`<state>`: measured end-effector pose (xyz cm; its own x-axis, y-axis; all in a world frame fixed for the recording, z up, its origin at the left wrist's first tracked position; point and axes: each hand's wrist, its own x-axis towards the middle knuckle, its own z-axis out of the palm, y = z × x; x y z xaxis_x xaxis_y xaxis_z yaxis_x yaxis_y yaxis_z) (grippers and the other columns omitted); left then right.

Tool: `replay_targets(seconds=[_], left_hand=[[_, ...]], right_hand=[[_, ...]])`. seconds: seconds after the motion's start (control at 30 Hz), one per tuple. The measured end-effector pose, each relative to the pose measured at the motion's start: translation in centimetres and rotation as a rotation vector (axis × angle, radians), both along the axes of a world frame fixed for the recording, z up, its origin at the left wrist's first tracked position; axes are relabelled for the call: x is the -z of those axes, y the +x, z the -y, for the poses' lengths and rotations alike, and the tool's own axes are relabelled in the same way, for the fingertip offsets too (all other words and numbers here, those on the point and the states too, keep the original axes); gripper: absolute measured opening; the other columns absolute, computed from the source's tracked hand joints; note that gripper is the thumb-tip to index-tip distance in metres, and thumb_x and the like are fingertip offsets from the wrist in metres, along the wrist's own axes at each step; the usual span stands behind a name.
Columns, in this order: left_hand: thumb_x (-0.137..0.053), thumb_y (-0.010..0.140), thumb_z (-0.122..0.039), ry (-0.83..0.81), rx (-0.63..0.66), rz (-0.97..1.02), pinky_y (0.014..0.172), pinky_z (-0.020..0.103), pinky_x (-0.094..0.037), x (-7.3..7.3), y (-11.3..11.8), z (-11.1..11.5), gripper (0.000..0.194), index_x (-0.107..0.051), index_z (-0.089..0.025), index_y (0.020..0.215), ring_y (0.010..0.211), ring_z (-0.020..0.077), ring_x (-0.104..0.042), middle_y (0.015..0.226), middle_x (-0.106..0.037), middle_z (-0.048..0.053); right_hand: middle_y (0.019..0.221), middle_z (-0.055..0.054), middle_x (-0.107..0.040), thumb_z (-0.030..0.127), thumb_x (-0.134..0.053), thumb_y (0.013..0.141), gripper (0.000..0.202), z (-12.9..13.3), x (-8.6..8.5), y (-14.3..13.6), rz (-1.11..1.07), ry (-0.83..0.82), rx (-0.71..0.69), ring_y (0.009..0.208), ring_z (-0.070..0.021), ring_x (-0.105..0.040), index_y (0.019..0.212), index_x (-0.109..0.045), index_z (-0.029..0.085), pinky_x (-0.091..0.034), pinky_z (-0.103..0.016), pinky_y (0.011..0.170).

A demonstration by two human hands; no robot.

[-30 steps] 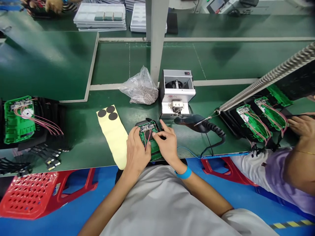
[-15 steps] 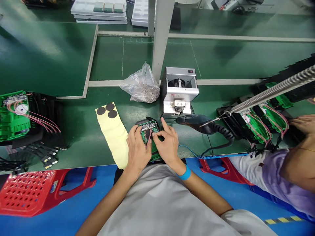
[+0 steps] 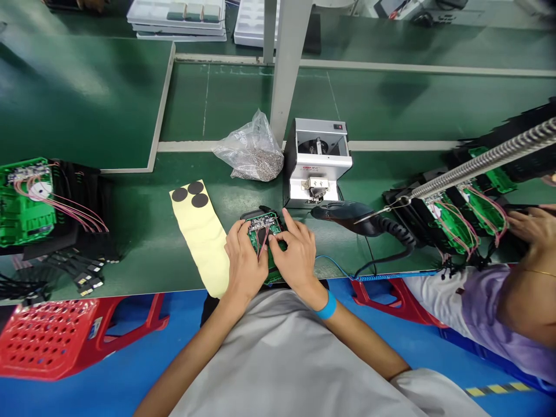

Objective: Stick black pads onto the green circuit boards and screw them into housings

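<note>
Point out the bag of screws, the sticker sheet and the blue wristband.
Bag of screws (image 3: 259, 165): head view, its filled lower part.
Sticker sheet (image 3: 202, 237): head view, its bare yellow middle.
Blue wristband (image 3: 327, 306): head view, band's middle.

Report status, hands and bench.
Left hand and right hand on green circuit unit. Scanner right of it. Yellow sheet left.

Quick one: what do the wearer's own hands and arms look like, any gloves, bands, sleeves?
No gloves on the left hand or right hand. Plain bright-blue band on the right wrist; nothing on the left. Both forearms uncovered. Light grey top; grey cloth by the right elbow looks like its short sleeve.
</note>
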<state>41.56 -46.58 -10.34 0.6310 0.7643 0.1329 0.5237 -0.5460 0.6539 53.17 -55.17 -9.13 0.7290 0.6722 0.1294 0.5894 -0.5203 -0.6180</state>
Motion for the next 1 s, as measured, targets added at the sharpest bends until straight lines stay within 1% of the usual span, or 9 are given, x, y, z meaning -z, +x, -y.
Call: replay_targets(seconds=[0.1,0.2,0.33,0.57,0.77,0.9,1.0], left_hand=[[-0.060,0.099,-0.030,-0.025,0.000,0.015,0.129,0.056,-0.041,-0.09,-0.03,-0.16,0.064,-0.039,-0.018,0.158,0.156,0.0324,-0.042,0.165,-0.042,0.020],[-0.058,0.097,-0.023,-0.066,0.003,0.032,0.131,0.055,-0.039,-0.19,-0.08,-0.33,0.062,-0.040,-0.019,0.156,0.157,0.0301,-0.041,0.164,-0.043,0.018],[-0.058,0.092,-0.018,-0.124,-0.032,0.054,0.132,0.055,-0.037,-0.29,0.12,-0.31,0.062,-0.043,-0.020,0.152,0.157,0.0297,-0.041,0.163,-0.045,0.017],[-0.056,0.090,-0.017,-0.197,-0.092,0.060,0.134,0.056,-0.033,-0.51,0.55,0.04,0.061,-0.044,-0.022,0.150,0.158,0.0283,-0.040,0.164,-0.044,0.014],[-0.054,0.093,-0.019,-0.189,-0.087,0.051,0.130,0.054,-0.037,-0.57,0.54,0.06,0.058,-0.043,-0.023,0.151,0.157,0.0285,-0.040,0.164,-0.044,0.014],[-0.054,0.094,-0.020,-0.177,-0.088,0.055,0.128,0.053,-0.039,-0.62,0.59,0.01,0.057,-0.043,-0.023,0.149,0.156,0.0288,-0.041,0.162,-0.045,0.014],[-0.056,0.093,-0.021,-0.190,-0.105,0.049,0.127,0.052,-0.039,-0.73,0.82,-0.22,0.054,-0.044,-0.024,0.145,0.152,0.0290,-0.043,0.159,-0.046,0.013]], right_hand=[[0.172,0.004,-0.048,0.039,-0.061,0.103,0.029,0.11,0.22,-0.15,0.054,0.002,-0.015,0.138,-0.0319,-0.062,0.083,-0.072,0.022,-0.047,-0.060,0.113],[0.174,0.004,-0.044,0.040,-0.057,0.105,0.030,0.17,0.29,-0.21,0.069,-0.005,-0.035,0.141,-0.0321,-0.061,0.085,-0.071,0.022,-0.045,-0.061,0.116],[0.174,0.002,-0.046,0.040,-0.057,0.106,0.030,0.20,0.29,-0.15,0.091,-0.008,-0.061,0.139,-0.0330,-0.061,0.086,-0.071,0.022,-0.043,-0.062,0.116],[0.172,0.003,-0.049,0.038,-0.058,0.106,0.029,0.21,0.43,-0.12,0.149,-0.015,-0.066,0.136,-0.0312,-0.064,0.086,-0.071,0.022,-0.043,-0.060,0.116],[0.172,0.000,-0.049,0.040,-0.054,0.108,0.032,0.19,0.60,-0.09,0.054,0.020,-0.064,0.137,-0.0316,-0.065,0.088,-0.071,0.022,-0.046,-0.060,0.116],[0.172,-0.002,-0.049,0.039,-0.052,0.109,0.032,0.19,0.78,-0.16,0.068,0.031,-0.068,0.132,-0.0296,-0.068,0.091,-0.072,0.022,-0.048,-0.058,0.115],[0.172,-0.001,-0.048,0.038,-0.051,0.109,0.032,0.21,0.88,-0.20,0.095,0.026,-0.072,0.130,-0.0285,-0.069,0.091,-0.072,0.022,-0.048,-0.057,0.118]])
